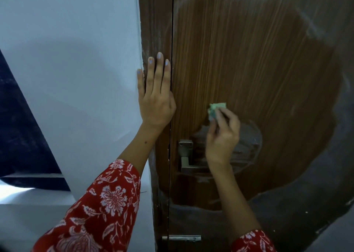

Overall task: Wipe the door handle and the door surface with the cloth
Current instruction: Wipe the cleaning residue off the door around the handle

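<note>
Wiping the door point(258, 60) well at this stage is, as I judge it, a matter of keeping the cloth point(215, 111) flat against the wood and working outward from the clean brown patch into the grey dusty film that is ringing it, overlapping each pass so no streaks are left. The dull smear just below the fingertips, around the door handle point(186, 160), is looking like the nearest unfinished area, and the handle itself is sitting below the wrist, apparently still to be done or redone. The right hand point(223, 135) is pinching the small green cloth between thumb and curled fingers, with the bunched cloth sticking out above the fingertips and lying at or just off the wood; I cannot tell whether it is actually pressing on the surface. A wad this small is covering little at a time, so unfolding it might be helping. The left hand point(156, 94) is holding nothing: its fingers are lying straight and slightly spread, flat against the door frame point(155, 22), with the little finger reaching over onto the white wall point(76, 60) and the index finger lying along the dark gap beside the door's edge. It is probably bracing the body while the other hand is working.
</note>
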`<state>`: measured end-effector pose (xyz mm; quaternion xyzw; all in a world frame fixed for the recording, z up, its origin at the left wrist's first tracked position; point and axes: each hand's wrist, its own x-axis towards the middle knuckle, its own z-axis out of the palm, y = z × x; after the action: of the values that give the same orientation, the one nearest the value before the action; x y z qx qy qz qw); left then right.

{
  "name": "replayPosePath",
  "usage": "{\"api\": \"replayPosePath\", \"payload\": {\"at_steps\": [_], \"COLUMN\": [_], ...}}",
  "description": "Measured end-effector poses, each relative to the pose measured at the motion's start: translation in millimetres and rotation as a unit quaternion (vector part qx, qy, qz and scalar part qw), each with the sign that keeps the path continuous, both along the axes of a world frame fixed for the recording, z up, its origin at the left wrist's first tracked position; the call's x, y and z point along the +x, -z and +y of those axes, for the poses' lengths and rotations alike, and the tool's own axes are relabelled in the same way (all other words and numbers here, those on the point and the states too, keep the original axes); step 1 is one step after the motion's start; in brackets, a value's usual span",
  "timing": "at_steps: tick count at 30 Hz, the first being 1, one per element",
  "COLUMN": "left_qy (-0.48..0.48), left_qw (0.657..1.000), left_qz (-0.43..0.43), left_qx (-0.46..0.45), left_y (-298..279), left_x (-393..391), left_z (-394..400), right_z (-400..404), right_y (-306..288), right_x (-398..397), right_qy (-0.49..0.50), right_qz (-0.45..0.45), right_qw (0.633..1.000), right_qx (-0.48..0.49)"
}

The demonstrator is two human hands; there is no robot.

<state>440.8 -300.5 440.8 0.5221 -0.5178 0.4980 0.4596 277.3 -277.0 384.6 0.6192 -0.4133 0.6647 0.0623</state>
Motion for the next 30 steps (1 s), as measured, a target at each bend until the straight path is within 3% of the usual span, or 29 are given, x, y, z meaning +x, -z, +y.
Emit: {"api": "replayPosePath", "payload": {"at_steps": [2,4,6,10,15,20,24,26,30], "left_qy": [0.001,-0.001,-0.002,-0.003,-0.002,-0.006,-0.006,-0.009,-0.022], "left_qw": [1.0,1.0,1.0,1.0,1.0,1.0,1.0,1.0,1.0], "left_qz": [-0.002,-0.002,0.0,0.001,0.004,0.002,0.003,0.003,0.003], "left_qx": [-0.002,-0.004,-0.003,-0.004,0.001,0.004,0.006,0.008,0.008], "left_y": [0.9,1.0,0.7,0.8,1.4,5.5,6.0,7.0,9.1], "left_x": [0.4,0.7,0.3,-1.0,0.1,-0.4,0.7,0.6,-1.3], "left_z": [-0.2,-0.1,0.0,0.0,0.2,-0.7,-1.4,-1.3,-1.3], "right_z": [3.9,7.0,7.4,6.0,12.1,3.9,9.0,9.9,2.0], "right_y": [6.8,18.0,25.4,30.9,39.9,40.0,42.3,44.8,31.7], "right_x": [12.5,16.0,5.1,-4.1,13.4,-3.9,15.8,5.9,-11.2], "right_qy": [-0.028,-0.071,-0.073,-0.022,-0.077,-0.006,-0.046,-0.057,-0.003], "right_qz": [0.146,0.29,0.327,0.216,0.339,0.161,0.251,0.25,0.069], "right_qw": [0.989,0.954,0.942,0.975,0.937,0.987,0.967,0.966,0.997], "right_qx": [-0.001,0.004,0.018,0.047,0.038,0.024,0.027,0.04,0.045]}}
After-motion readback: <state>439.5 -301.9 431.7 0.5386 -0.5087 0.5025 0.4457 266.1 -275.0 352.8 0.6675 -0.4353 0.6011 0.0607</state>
